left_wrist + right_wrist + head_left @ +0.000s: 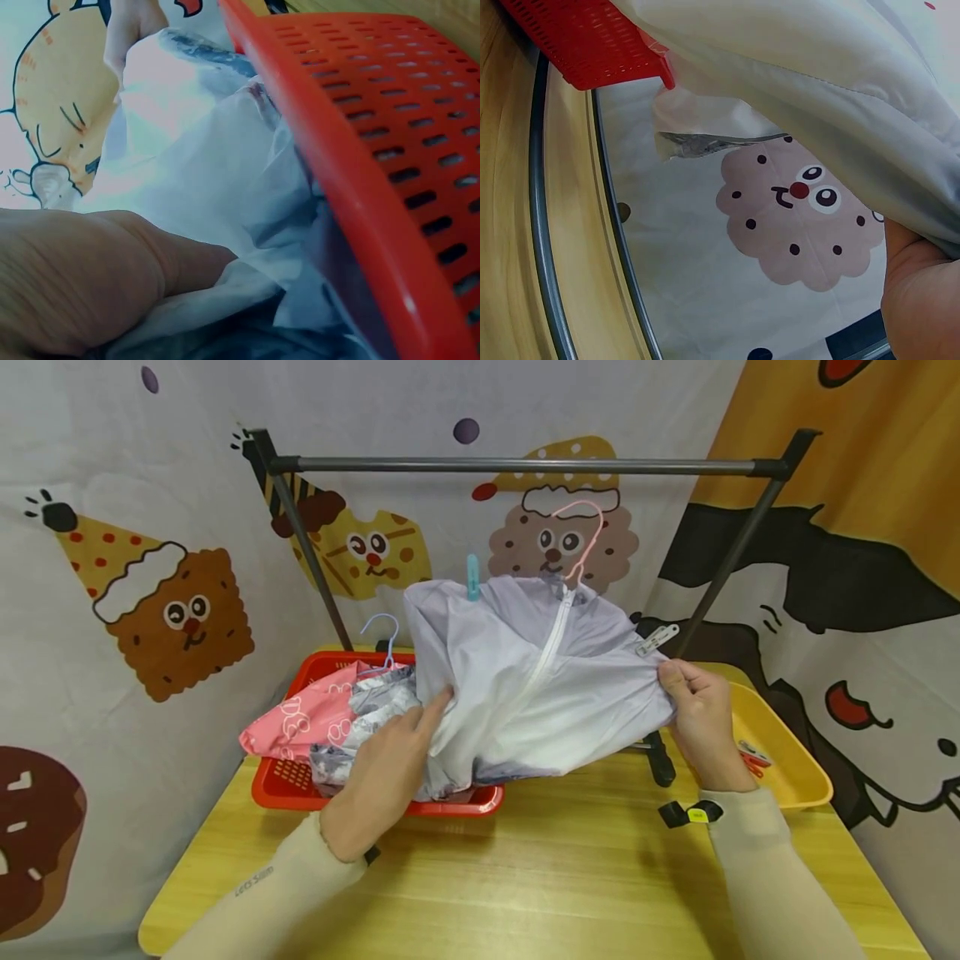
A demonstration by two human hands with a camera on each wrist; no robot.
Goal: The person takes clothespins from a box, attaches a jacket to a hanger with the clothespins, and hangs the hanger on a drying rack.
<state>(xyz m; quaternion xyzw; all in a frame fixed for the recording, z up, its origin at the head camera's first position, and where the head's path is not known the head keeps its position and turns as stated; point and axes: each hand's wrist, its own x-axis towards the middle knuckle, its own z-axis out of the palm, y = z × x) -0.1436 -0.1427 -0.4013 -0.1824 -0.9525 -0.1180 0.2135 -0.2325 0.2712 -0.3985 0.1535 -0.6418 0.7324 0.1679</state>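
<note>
One pale zip-front jacket, seemingly light, soft and slippery, held near side of the rack, left hand pinching left folds, right hand gripping right edge, bunched cloth likely surest hold.

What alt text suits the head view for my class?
A person's right hand pinches a pale grey fabric jacket with a white zip and pink hanger; the left hand touches it near a red plastic basket of pink and grey clothes.
</note>
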